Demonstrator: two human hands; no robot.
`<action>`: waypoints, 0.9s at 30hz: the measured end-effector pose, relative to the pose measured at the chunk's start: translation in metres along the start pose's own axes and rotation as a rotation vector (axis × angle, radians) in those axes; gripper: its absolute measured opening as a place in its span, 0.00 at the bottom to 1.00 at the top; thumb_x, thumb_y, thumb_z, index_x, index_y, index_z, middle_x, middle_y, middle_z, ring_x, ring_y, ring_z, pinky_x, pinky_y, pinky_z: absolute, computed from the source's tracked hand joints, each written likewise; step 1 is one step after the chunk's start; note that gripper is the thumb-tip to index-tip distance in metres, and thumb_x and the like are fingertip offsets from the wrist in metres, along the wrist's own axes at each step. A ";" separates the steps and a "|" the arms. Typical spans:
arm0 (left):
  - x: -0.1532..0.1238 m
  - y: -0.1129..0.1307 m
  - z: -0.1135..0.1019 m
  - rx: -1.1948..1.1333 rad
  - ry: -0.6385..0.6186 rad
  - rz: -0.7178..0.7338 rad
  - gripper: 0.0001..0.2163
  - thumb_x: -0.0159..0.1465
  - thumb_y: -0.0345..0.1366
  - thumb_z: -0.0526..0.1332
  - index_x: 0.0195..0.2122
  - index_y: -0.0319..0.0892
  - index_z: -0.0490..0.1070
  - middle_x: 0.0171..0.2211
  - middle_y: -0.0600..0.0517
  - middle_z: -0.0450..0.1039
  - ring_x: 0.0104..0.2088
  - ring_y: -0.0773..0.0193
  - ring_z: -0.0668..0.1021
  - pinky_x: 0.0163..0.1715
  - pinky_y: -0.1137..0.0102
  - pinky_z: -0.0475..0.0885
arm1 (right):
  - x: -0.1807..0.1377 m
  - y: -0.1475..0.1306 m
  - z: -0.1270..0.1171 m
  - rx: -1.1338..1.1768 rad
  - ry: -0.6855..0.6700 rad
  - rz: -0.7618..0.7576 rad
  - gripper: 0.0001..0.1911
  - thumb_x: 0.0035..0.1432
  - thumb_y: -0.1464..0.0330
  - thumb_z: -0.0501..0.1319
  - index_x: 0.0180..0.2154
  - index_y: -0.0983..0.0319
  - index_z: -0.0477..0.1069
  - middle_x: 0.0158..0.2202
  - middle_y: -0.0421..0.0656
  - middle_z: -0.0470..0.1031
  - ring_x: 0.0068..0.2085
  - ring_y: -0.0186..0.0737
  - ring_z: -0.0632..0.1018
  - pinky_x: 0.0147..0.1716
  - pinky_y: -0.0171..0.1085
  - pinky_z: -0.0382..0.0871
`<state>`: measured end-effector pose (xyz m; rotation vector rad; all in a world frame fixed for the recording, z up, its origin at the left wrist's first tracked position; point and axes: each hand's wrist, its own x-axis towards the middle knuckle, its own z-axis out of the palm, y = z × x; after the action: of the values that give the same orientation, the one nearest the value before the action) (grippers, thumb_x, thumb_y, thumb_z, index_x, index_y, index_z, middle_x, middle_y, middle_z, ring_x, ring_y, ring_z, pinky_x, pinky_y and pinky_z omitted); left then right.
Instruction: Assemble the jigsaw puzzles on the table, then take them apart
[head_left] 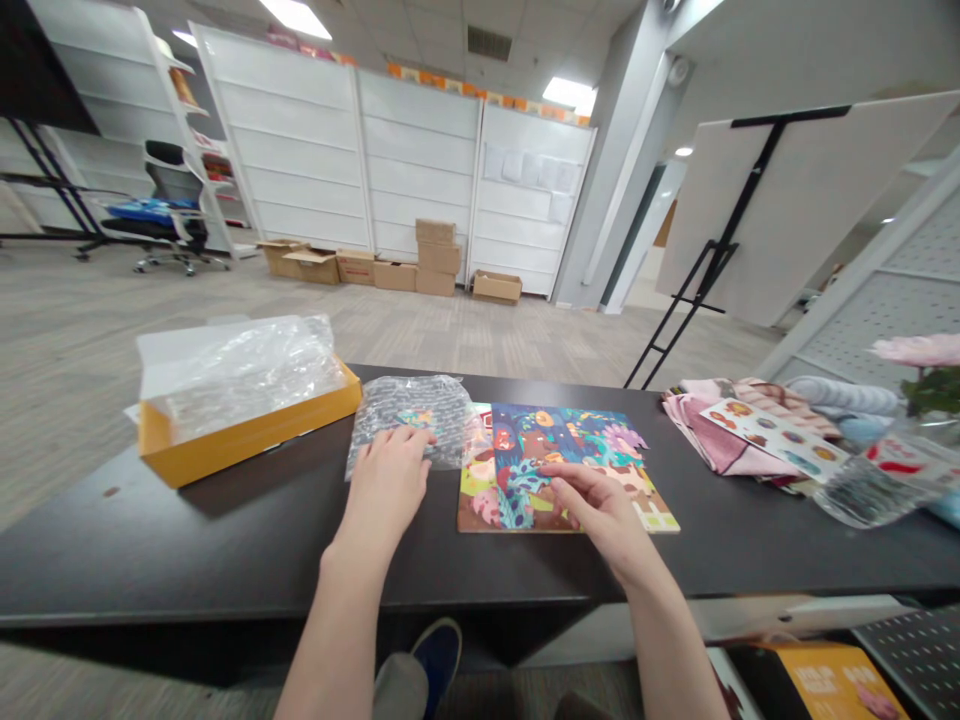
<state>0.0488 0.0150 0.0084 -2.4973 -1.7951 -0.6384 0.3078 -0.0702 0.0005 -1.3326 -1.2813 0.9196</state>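
Observation:
My left hand (394, 460) lies palm down with its fingers stretched over a sheet of bubble wrap (375, 405). Just beyond its fingertips, small colourful jigsaw pieces (415, 418) show on the wrap. To the right is a jigsaw puzzle (480, 510) with cartoon animals, partly covered by dark blue pieces showing a bear and trees. Over its middle reaches my right hand (596, 500), fingertips at the picture's surface beside a blue patterned piece (517, 500). The thumb and index finger are slightly apart, and no piece shows between them.
An open yellow box (255, 430) with clear plastic wrapping (255, 370) stands left on the black table (300, 540). At right lie folded cloths (697, 430), a sticker sheet (780, 435) and a clear plastic vase (877, 480) with flowers. Cardboard boxes (437, 258) stand by white shelving.

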 end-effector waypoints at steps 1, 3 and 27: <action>-0.001 -0.003 0.000 0.022 -0.012 -0.020 0.12 0.67 0.28 0.58 0.47 0.43 0.77 0.48 0.44 0.80 0.49 0.46 0.79 0.48 0.55 0.72 | 0.000 0.000 0.002 0.002 -0.006 -0.006 0.19 0.57 0.52 0.68 0.42 0.59 0.81 0.37 0.45 0.82 0.29 0.36 0.75 0.24 0.33 0.67; -0.002 -0.002 -0.002 -0.002 -0.003 -0.027 0.11 0.69 0.30 0.56 0.45 0.44 0.77 0.45 0.46 0.81 0.46 0.49 0.81 0.46 0.59 0.72 | 0.001 -0.002 0.009 0.014 -0.030 -0.018 0.18 0.58 0.53 0.68 0.43 0.59 0.81 0.39 0.45 0.82 0.31 0.38 0.77 0.26 0.34 0.69; -0.003 0.021 -0.002 -0.385 -0.078 0.199 0.11 0.64 0.28 0.64 0.46 0.43 0.77 0.47 0.48 0.79 0.52 0.53 0.77 0.54 0.60 0.70 | 0.003 -0.015 0.016 -0.489 -0.055 -0.188 0.16 0.65 0.60 0.61 0.50 0.59 0.76 0.43 0.47 0.81 0.38 0.43 0.80 0.36 0.40 0.75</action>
<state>0.0660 0.0042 0.0143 -2.9334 -1.5380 -0.9665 0.2894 -0.0662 0.0120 -1.5280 -1.7154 0.5298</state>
